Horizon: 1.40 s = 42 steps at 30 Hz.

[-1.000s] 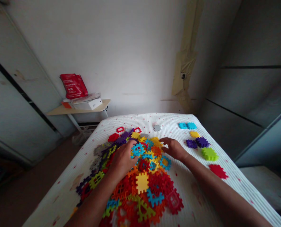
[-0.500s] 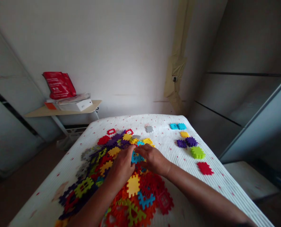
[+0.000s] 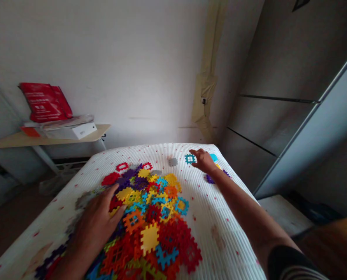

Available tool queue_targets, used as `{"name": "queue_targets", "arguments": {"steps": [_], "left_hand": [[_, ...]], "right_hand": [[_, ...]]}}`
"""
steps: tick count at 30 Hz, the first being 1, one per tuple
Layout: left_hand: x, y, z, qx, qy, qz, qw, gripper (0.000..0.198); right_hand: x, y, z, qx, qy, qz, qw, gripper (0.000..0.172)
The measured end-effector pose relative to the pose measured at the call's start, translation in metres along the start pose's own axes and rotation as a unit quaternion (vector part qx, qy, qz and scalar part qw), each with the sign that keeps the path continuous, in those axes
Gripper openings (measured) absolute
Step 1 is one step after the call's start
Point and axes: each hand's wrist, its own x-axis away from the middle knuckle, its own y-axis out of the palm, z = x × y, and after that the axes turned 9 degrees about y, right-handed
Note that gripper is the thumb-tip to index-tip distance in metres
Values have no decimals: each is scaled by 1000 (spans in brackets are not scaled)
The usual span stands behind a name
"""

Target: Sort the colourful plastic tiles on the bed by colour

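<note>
- Teal window piece [image 3: 190, 158]: right of the frame's center, pinched between thumb and fingers of the right hand [image 3: 202, 160].
- Gray piece [image 3: 172, 161]: just left of it, on the white ribbed cloth [image 3: 228, 233].
- Heap of colored pieces [image 3: 150, 237]: lower center.
- Left hand [image 3: 99, 217]: lower left, over the heap's left side, thumb and fingers spread.
- Red bag [image 3: 46, 103]: left of the frame.

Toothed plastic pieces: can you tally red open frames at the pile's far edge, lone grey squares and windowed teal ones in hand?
Red open-frame plastic pieces: 2
Lone grey plastic square: 1
Windowed teal plastic piece, right hand: 1
Total: 4
</note>
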Motion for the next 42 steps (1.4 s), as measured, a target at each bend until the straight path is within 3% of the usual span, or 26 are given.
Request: {"name": "queue_targets", "arguments": {"steps": [3,5,11,19,24,30,38,42], "left_hand": [[24,-1,-39,-5,-46,-31,998,48],[42,7,-60,9,-62,-18,998,40],[78,35,-88,59,-54,-23,997,34],[73,30,-81,70,-64,-31,995,31],[71,24,-74,37,-61,-45,996,40],[71,19,-68,4,-58,-72,996,46],[69,12,-59,-7,-54,-89,995,47],[68,10,-56,6,-50,-81,995,46]], "right_hand": [[-29,5,49,52,71,-36,995,64],[-39,10,68,64,85,-52,993,65],[-53,28,86,94,97,-98,986,65],[-58,41,88,130,101,-126,978,63],[-58,45,87,145,99,-137,975,59],[-58,49,85,158,87,-146,973,42],[-53,38,73,160,64,-113,979,49],[-43,28,50,124,37,-72,989,53]]}}
